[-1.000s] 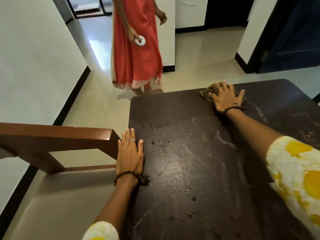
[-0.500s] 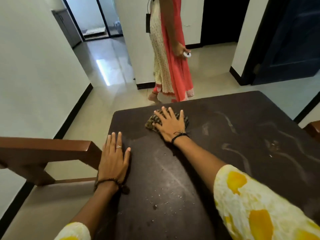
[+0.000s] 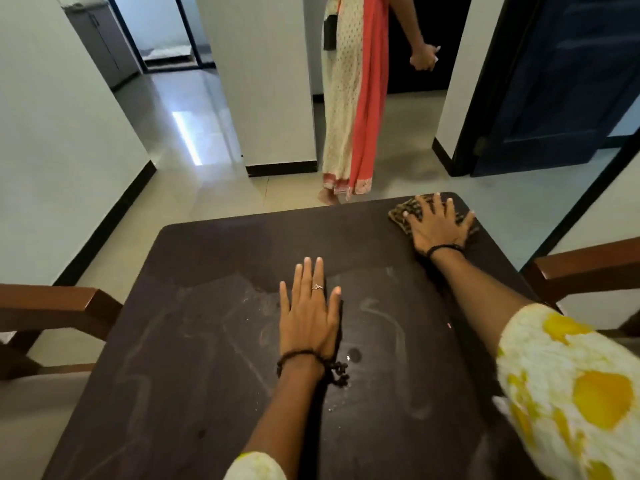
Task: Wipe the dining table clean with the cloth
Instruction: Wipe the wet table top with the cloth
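White-yellow sleeves (image 3: 568,382), black wristbands (image 3: 298,356), perhaps silver ring (image 3: 317,287)

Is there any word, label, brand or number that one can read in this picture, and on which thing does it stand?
None. No readable text shows on the table, the cloth, the chairs, the walls or the blue door. The small dark item hanging on the passing person shows no legible marking.

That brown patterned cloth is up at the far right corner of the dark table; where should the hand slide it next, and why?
Probably back toward the person: the right hand presses the brown patterned cloth flat at the far right corner of the dark dining table, while smears and specks remain nearer, around the flat left hand.
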A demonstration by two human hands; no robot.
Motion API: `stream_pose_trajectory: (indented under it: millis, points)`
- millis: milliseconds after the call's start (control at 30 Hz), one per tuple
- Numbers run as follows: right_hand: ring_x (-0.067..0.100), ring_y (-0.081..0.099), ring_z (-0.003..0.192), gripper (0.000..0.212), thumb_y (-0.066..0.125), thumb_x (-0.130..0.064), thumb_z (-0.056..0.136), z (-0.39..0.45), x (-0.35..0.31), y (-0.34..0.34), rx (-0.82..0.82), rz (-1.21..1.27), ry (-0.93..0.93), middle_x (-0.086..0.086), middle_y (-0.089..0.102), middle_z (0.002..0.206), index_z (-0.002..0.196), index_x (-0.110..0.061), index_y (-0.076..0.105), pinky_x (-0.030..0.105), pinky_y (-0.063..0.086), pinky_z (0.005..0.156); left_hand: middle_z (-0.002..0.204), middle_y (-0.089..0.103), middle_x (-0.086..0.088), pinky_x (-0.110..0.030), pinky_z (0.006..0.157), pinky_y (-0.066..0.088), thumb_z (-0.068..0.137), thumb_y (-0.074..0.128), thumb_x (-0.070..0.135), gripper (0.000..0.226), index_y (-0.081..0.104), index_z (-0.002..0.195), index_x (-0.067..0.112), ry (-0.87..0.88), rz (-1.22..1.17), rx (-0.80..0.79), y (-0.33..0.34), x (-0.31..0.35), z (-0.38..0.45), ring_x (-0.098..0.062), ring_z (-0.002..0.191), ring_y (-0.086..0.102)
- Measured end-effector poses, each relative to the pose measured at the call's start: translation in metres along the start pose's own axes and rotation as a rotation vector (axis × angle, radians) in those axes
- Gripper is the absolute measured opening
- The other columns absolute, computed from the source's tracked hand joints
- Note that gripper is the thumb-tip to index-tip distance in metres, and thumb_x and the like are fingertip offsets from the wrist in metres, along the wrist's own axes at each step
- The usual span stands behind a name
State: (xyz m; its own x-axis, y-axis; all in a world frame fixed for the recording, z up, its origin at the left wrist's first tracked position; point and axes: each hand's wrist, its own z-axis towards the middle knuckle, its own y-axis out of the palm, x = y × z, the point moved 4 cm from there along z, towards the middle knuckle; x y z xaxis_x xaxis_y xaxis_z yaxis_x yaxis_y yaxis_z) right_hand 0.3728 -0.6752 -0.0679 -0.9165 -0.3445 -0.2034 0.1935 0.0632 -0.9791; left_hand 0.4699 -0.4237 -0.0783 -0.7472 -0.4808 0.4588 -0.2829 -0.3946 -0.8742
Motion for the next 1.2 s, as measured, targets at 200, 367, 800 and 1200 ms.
stream_pose_trajectory:
  millis: [200,367,800,1200]
  points:
    - [0.021,0.004,0.144,0.054,0.025,-0.053,0.096,-0.024,-0.115,0.025,-0.04,0.009,-0.441,-0.002,0.009,0.157,0.146,-0.035,0.02,0.057,-0.006,0.11,0.152,-0.012,0.001,-0.028,0.111,-0.014,0.097,0.019,0.035,0.057,-0.009,0.144,0.017,-0.033,-0.03,0.05,-0.003,0.002,0.001,-0.005,0.134,-0.018]
    - [0.022,0.003,0.144,0.053,0.023,-0.052,0.097,-0.029,-0.154,0.036,-0.129,-0.021,-0.664,-0.002,0.008,0.158,0.147,-0.035,0.017,0.057,-0.006,0.111,0.154,-0.005,-0.003,-0.023,0.109,-0.013,0.097,0.022,0.025,0.056,-0.004,0.144,0.012,-0.035,-0.077,0.053,-0.004,0.0,0.003,-0.002,0.132,-0.013]
    - [0.024,0.001,0.144,0.057,0.024,-0.053,0.097,0.071,0.051,-0.008,-0.048,0.019,-0.132,0.0,0.004,0.158,0.148,-0.031,0.015,0.057,0.001,0.112,0.152,0.006,-0.001,-0.025,0.111,-0.009,0.099,0.029,0.024,0.052,0.004,0.144,0.013,-0.02,-0.089,0.041,0.001,-0.003,0.005,0.0,0.132,-0.003]
    - [0.02,-0.001,0.144,0.058,0.02,-0.05,0.098,-0.021,0.077,-0.014,-0.012,-0.097,-0.23,-0.001,-0.001,0.158,0.149,-0.029,0.002,0.05,-0.004,0.113,0.152,0.006,-0.001,-0.025,0.111,-0.008,0.099,0.019,0.034,0.051,0.002,0.142,0.014,-0.036,-0.043,0.013,0.003,-0.003,0.005,-0.001,0.133,-0.002]
